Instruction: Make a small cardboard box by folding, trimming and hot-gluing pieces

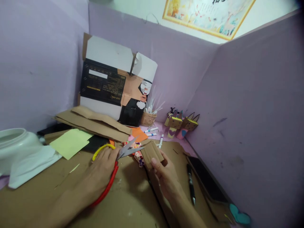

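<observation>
Scissors [114,164] gripped in left hand [102,172], blades open toward the cardboard piece [152,153] — right hand [166,174] pinches it steady above the surface [71,190].

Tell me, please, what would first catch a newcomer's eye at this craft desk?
Probably the scissors, red and yellow handled, gripped by the left hand at the centre with the blades open towards a cardboard piece held in the right hand. Behind them a flattened box leans on the purple wall, and small cardboard figures stand in the corner.
</observation>
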A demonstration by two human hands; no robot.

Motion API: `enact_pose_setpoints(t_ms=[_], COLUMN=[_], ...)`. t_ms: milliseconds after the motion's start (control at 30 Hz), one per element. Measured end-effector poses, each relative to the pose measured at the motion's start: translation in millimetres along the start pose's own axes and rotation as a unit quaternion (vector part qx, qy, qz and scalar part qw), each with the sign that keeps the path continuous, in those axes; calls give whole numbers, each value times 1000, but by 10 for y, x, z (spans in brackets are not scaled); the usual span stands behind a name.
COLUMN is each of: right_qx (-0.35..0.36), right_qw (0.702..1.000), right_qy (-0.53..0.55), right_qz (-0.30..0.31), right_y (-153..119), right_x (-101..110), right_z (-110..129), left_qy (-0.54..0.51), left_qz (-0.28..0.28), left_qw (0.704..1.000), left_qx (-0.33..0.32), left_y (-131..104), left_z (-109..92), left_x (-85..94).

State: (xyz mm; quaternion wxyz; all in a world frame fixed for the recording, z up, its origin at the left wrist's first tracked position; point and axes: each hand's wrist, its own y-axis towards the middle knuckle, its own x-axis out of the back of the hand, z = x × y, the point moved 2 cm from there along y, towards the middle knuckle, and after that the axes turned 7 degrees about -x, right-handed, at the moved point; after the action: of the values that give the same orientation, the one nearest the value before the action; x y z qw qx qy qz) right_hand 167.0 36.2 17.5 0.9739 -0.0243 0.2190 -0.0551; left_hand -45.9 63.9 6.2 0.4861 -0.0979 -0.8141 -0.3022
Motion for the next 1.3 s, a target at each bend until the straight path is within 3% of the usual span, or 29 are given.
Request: enact_pose_setpoints(t_ms=[133, 400, 567, 833, 1000, 1200, 1300], right_qx=[9, 2, 8, -40, -15, -14, -32], right_qw=[1000, 999, 998, 998, 999, 994, 988], right_qy=[-10, -47, -55, -37, 1, 104, 138], right_qz=[2, 9, -35, 32, 41, 42, 63], right_y=[-14, -62, -74, -84, -77, -24, 12], right_x=[2, -23, 7, -50, -68, 12, 43], right_z=[-77, -161, -188, -167, -129, -82, -58], left_qy=[39, 131, 125, 152, 134, 44, 29], left_qz=[18, 5, 13, 16, 27, -59, -115], left_qw=[999, 991, 992, 988, 991, 995, 991], left_qx=[-27, -5, 0, -6, -3, -69, -65], left_y=[-21, -16, -21, -25, -13, -34, -40], left_z=[-112, -132, -152, -222, -271, -174, -101], left_x=[-70, -145, -113, -37, 62, 45, 79])
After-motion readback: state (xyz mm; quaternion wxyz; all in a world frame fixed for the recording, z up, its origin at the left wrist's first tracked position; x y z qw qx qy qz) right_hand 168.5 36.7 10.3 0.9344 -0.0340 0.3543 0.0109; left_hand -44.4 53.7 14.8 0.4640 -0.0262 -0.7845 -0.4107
